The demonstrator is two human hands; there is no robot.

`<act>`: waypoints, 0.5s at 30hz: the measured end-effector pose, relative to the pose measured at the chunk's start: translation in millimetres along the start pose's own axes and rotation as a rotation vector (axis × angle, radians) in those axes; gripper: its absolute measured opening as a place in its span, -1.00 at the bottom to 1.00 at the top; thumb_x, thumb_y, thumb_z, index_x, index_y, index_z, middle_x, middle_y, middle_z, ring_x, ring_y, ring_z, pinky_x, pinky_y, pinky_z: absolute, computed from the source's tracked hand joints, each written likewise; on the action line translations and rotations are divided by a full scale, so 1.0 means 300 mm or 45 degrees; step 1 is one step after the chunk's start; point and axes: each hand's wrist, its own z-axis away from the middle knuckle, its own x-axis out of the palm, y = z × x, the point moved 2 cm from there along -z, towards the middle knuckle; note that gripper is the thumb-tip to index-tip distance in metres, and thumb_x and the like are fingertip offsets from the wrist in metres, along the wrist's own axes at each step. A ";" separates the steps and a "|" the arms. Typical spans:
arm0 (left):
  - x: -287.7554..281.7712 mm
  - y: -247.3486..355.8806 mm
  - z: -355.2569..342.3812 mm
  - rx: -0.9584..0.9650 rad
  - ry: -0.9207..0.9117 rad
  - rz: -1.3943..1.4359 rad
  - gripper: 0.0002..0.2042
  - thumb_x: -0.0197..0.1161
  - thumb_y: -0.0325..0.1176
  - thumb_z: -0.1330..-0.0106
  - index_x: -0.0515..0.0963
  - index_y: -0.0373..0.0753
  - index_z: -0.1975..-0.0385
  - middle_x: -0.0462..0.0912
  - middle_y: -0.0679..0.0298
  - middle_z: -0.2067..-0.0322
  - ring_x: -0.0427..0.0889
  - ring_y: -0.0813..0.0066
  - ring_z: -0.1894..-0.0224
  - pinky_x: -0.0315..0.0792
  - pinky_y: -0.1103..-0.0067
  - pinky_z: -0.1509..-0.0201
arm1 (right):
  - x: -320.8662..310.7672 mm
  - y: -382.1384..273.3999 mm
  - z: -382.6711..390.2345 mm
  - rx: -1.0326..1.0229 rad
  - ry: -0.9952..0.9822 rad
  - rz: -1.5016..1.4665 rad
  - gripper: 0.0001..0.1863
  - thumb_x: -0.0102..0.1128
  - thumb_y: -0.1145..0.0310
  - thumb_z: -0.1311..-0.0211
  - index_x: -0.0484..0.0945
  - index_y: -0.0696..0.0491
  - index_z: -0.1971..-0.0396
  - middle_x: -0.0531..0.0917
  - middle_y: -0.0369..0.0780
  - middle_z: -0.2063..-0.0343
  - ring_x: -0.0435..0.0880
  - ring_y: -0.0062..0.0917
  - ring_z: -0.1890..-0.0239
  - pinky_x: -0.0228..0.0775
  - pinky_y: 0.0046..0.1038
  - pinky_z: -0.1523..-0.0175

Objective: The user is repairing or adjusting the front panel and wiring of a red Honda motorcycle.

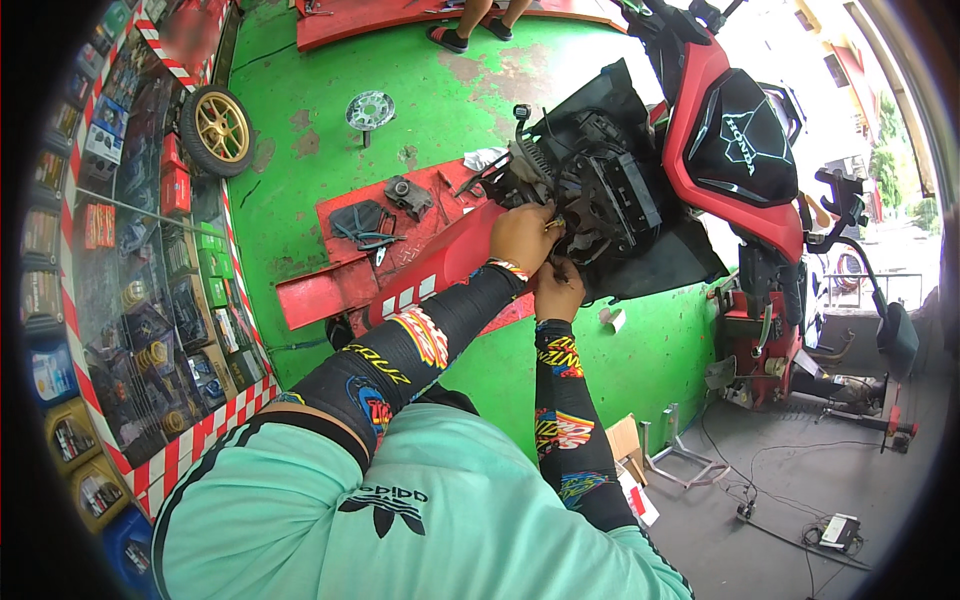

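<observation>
Both of my hands work close together at the opened black section of a red and black motorcycle point(737, 150). My left hand point(525, 238) is closed, with its fingers curled in beside the dark parts and cables. Just below and to the right of it, my right hand point(559, 289) is closed in a pinch against the same spot. Whatever the fingertips hold is too small and hidden to make out. Around them is a bared black plastic assembly point(625, 195) with cables. A red body panel point(440, 258) with white blocks lies under my left forearm.
A red platform point(315, 298) carries pliers point(375, 241), a dark pouch point(357, 220) and a greasy metal part point(408, 197). Beyond are a brake disc point(370, 111) on a stand and a gold-rimmed wheel point(217, 130). Shelves line the left; another person's feet point(449, 38) stand far off.
</observation>
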 end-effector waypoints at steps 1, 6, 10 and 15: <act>-0.004 0.003 -0.002 0.035 0.034 -0.026 -0.61 0.42 -0.22 -0.10 0.70 -0.29 0.10 0.71 0.06 0.31 0.69 0.03 0.27 0.54 0.24 0.19 | 0.003 0.012 -0.007 0.053 -0.018 0.040 -0.74 0.35 0.34 -0.13 0.70 0.22 0.27 0.77 -0.05 0.40 0.79 -0.42 0.32 0.56 -0.40 0.17; -0.033 0.003 -0.009 -0.023 -0.009 -0.004 -0.62 0.41 -0.20 -0.12 0.68 -0.27 0.09 0.70 0.05 0.31 0.69 0.04 0.22 0.54 0.21 0.17 | 0.043 0.077 -0.031 0.071 -0.049 0.131 -0.71 0.36 0.32 -0.13 0.70 0.23 0.24 0.77 -0.02 0.37 0.80 -0.32 0.29 0.56 -0.36 0.13; -0.074 -0.002 -0.010 0.000 -0.161 -0.054 -0.57 0.43 -0.21 -0.09 0.67 -0.27 0.04 0.70 0.02 0.28 0.69 0.00 0.21 0.54 0.22 0.13 | 0.046 0.100 -0.039 0.121 -0.097 0.099 -0.73 0.35 0.32 -0.17 0.68 0.24 0.27 0.77 -0.03 0.37 0.78 -0.31 0.33 0.56 -0.35 0.15; -0.077 0.015 0.045 -0.011 0.091 0.236 -0.46 0.44 -0.31 -0.08 0.57 -0.26 -0.13 0.74 0.02 0.20 0.71 0.01 0.14 0.57 0.27 0.06 | 0.050 0.098 -0.029 0.158 -0.088 -0.161 -0.78 0.30 0.35 -0.26 0.68 0.21 0.23 0.76 -0.14 0.44 0.71 -0.53 0.44 0.53 -0.42 0.27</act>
